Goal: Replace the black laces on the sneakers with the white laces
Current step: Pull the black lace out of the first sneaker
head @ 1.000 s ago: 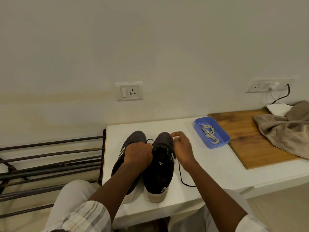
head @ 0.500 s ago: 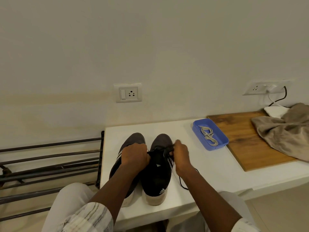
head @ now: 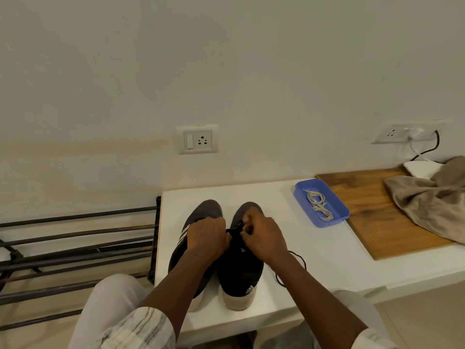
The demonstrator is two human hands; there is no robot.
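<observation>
Left hand point(head: 207, 235) and right hand point(head: 265, 239), fingers point(head: 247, 220) pinching black lace point(head: 305, 263) over one sneaker point(head: 241, 270), white laces point(head: 319, 205) in blue tray point(head: 338, 209)

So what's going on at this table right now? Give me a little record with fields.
Right hand: pinches the black lace at the lacing of one sneaker
Left hand: curled beside it on the same sneaker; grip hidden
Lace's loose end: trails on the white table
Other sneaker: alongside, partly behind the left arm
White laces: coiled in the blue tray, untouched
</observation>
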